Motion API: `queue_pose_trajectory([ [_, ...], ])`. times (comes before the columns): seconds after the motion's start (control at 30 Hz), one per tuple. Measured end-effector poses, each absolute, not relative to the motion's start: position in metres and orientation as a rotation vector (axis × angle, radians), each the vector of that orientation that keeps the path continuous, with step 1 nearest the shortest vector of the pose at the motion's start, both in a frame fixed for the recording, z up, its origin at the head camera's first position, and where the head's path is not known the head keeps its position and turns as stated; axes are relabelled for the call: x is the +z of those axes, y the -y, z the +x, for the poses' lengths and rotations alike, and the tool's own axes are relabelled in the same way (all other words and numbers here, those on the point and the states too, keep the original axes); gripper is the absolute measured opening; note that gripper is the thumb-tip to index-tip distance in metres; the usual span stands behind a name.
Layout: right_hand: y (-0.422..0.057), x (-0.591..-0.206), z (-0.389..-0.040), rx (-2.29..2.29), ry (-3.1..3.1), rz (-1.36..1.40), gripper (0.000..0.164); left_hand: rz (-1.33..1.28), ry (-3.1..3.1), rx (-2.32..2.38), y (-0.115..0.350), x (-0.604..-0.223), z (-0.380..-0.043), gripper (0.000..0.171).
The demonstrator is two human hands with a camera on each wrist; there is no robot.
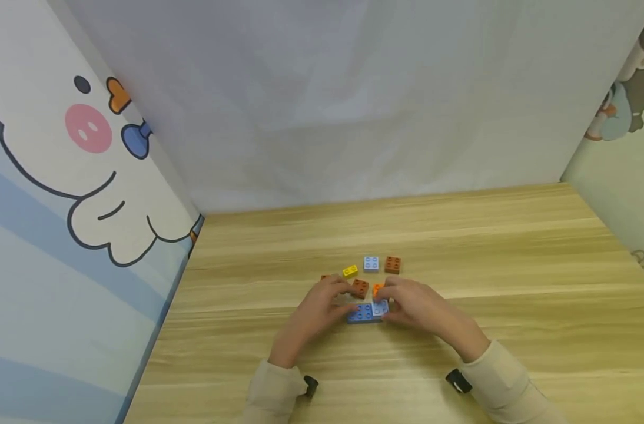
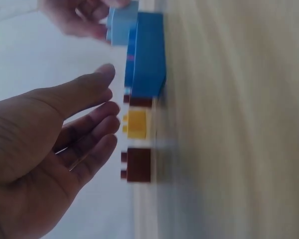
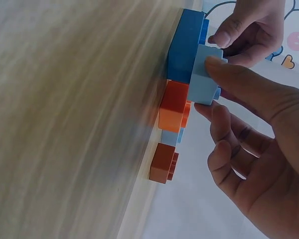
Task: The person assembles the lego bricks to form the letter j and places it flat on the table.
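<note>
My right hand [image 1: 420, 303] pinches a light blue brick [image 3: 203, 74] between thumb and fingers. This brick sits over the right end of a longer blue brick [image 1: 360, 314], overhanging its end in the right wrist view. My left hand [image 2: 45, 144] hovers at the blue brick's left side, its thumb and fingers loosely spread with nothing between them. Just behind the light blue brick is an orange brick [image 3: 173, 107], partly covered by my right fingers in the head view. A brown brick [image 1: 360, 288] lies behind the blue one, between both hands.
Farther back on the wooden table [image 1: 237, 253] lie a small yellow brick [image 1: 350, 271], another light blue brick [image 1: 371, 264] and a brown brick [image 1: 393, 265]. One more brown brick [image 1: 324, 277] peeks out behind my left hand. A pale cloth [image 1: 354, 118] hangs behind the table.
</note>
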State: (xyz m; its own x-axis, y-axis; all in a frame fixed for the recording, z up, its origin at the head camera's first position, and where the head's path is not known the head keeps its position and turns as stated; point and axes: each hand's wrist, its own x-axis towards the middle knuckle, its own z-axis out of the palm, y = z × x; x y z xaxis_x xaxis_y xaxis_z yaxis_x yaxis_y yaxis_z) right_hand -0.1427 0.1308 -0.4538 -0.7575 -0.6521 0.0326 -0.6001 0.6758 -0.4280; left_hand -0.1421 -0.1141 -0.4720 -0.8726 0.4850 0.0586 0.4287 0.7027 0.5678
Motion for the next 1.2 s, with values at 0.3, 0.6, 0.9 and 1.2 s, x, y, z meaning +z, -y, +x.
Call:
queue_pose_trajectory([
  [0.3, -0.131, -0.457, -0.141, -0.659, -2.761, -1.032, 0.028, 0.644, -2.969, 0.794, 0.141, -0.475, -0.166, 0.034],
  [0.6, -0.129, -0.459, -0.139, -0.676, -2.763, -1.032, 0.028, 0.606, -3.07, 0.717, 0.148, -0.475, -0.171, 0.034],
  [0.9, -0.128, -0.458, -0.138, -0.665, -2.767, -1.022, 0.028, 0.518, -3.026, 0.7, 0.15, -0.476, -0.171, 0.036],
  [1.2, -0.131, -0.456, -0.141, -0.67, -2.77, -1.024, 0.028, 0.601, -2.96, 0.8, 0.144, -0.47, -0.163, 0.032],
])
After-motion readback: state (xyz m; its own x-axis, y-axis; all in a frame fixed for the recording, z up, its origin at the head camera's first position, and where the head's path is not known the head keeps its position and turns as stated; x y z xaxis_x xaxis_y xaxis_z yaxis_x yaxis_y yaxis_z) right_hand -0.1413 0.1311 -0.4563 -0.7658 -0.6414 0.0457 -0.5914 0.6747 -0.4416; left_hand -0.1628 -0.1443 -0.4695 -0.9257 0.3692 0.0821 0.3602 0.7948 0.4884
